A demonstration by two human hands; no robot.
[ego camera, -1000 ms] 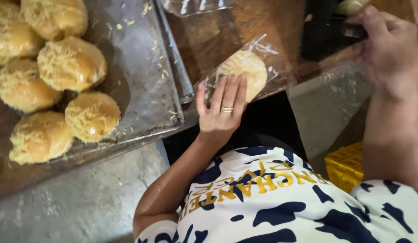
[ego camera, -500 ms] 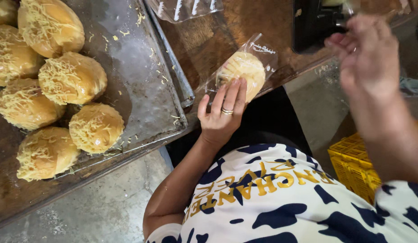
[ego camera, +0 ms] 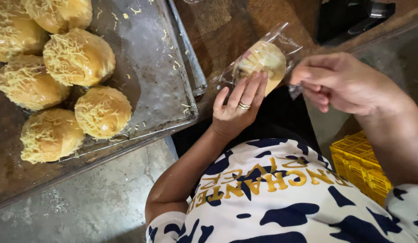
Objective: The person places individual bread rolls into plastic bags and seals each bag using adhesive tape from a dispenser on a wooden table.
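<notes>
Head view, the only one: I look down at my two hands over the edge of a dark wooden table [ego camera: 227,27]. My left hand [ego camera: 236,110] lies with the fingers together and flat on a cheese-topped bun in a clear plastic bag [ego camera: 262,63]. The bun sits at the table edge, at about 1 o'clock from the middle of the picture. I press on it from the near side, I think so that it does not slide inside the slippery film; the hand does not wrap around it, it only steadies it. A ring is on one finger.

My right hand [ego camera: 339,83] is at 3 o'clock of the bun. Its thumb and fingers are pinched together on the open end of the bag, where the film is gathered. Holding this end while the other hand keeps the bun seems to stretch the plastic tight around the bread.

At 9 to 11 o'clock a metal baking tray [ego camera: 173,99] rests on the table with its corner toward my left hand. On it five more buns with grated cheese [ego camera: 103,110] stand close together, touching one another, on the far left part; the right part of the tray has only loose cheese crumbs. The nearest is just beside my reach, but apart from the bagged one.

At 1 o'clock, beyond the bag, a black device [ego camera: 348,20] stands on the table; what it is I cannot tell. At 4 o'clock, below the table level, a yellow plastic crate [ego camera: 359,166] is on the grey concrete floor [ego camera: 83,198].
</notes>
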